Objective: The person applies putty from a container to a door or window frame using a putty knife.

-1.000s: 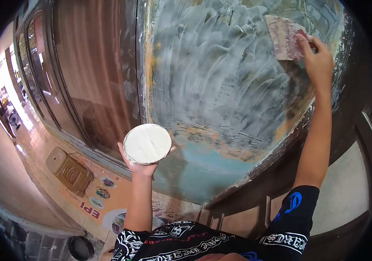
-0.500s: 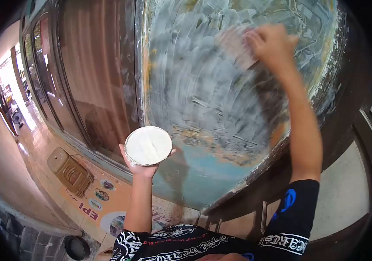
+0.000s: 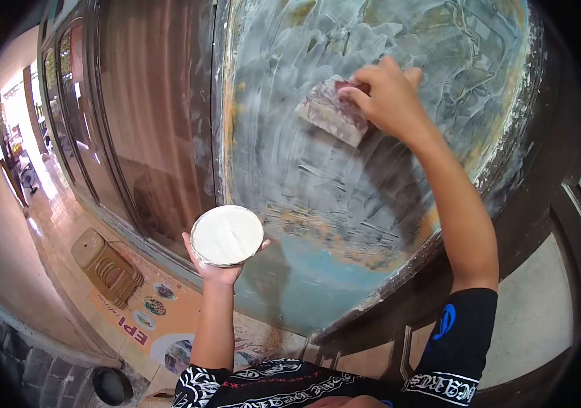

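Observation:
My left hand (image 3: 217, 272) holds up a round container of white paste (image 3: 227, 235) from below, with fingertips showing at both sides of its rim. My right hand (image 3: 387, 94) grips the reddish handle of a wide, paste-smeared scraper (image 3: 335, 114). The scraper's flat blade lies at or close to the surface of a blue-grey panel (image 3: 284, 143). White and grey smears cover much of this panel, with orange-brown patches along its edges and a plainer blue-green strip (image 3: 324, 272) at the bottom.
Dark-framed glass (image 3: 154, 102) stands left of the panel. Stacked brown stools (image 3: 107, 268) rest on the floor by an orange printed banner (image 3: 124, 319). A black round pan (image 3: 112, 386) lies at the lower left. Dark wooden framing (image 3: 433, 292) borders the right side.
My right hand and the scraper have moved left and downward across the panel. The container in my left hand sits slightly lower and further left in view.

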Demonstrator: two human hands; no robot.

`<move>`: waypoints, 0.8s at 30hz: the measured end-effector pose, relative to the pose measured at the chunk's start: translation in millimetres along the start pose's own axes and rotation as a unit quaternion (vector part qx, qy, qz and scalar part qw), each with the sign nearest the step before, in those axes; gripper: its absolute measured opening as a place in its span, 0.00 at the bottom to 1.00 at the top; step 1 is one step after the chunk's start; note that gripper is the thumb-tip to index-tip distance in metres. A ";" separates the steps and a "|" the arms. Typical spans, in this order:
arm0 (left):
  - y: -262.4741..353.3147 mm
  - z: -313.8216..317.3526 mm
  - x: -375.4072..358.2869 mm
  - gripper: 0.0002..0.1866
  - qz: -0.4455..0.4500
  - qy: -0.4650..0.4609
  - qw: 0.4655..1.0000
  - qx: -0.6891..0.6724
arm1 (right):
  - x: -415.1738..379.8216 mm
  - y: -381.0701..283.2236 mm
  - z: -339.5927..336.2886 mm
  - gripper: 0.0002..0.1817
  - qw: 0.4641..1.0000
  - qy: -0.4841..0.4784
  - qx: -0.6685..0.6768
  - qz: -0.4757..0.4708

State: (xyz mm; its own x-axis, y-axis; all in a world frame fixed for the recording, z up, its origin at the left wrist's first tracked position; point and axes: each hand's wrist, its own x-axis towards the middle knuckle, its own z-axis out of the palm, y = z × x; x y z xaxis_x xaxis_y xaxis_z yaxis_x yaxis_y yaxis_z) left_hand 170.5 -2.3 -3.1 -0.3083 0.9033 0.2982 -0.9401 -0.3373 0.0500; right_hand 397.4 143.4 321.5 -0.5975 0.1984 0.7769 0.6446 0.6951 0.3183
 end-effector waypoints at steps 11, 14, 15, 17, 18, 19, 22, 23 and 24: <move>20.2 4.3 21.3 0.46 0.021 -0.006 0.998 0.065 | 80.4 199.3 -143.1 0.26 0.961 0.216 0.037 0.167; 19.1 6.1 23.5 0.44 0.057 0.010 0.996 0.070 | 57.6 122.7 -115.8 0.22 0.976 0.129 0.136 0.110; 20.3 2.5 25.4 0.44 0.055 0.011 0.996 0.065 | 49.3 76.4 -97.1 0.18 0.980 0.094 0.081 0.157; 19.4 2.2 30.6 0.45 0.052 -0.002 0.997 0.057 | 31.1 24.1 -46.1 0.17 0.996 0.087 -0.015 0.014; 17.9 4.1 30.9 0.45 0.051 -0.005 0.997 0.056 | 25.4 11.6 -17.9 0.16 0.998 0.055 0.003 0.003; 16.3 6.4 30.2 0.46 0.045 -0.007 0.997 0.059 | 25.7 -9.3 -12.5 0.15 0.997 -0.067 0.025 0.015; 17.0 13.4 32.5 0.47 0.030 -0.036 0.996 0.073 | 37.0 -2.9 17.1 0.13 0.999 -0.004 -0.040 -0.025; 19.1 16.3 33.5 0.47 0.010 -0.071 0.995 0.073 | 47.5 8.8 11.0 0.12 0.995 0.063 -0.070 -0.024; 21.1 17.4 34.2 0.48 -0.011 -0.106 0.992 0.073 | 59.0 22.5 -4.3 0.13 0.992 0.099 -0.077 0.009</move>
State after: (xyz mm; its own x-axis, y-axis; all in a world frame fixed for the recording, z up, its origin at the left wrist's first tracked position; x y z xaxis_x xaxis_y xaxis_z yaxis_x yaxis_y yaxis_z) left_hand 142.6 16.8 24.7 -0.2353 0.8402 0.4886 -0.9107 -0.3662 0.1912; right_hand 378.8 167.8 376.9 -0.4887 0.0595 0.8704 0.7291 0.5758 0.3699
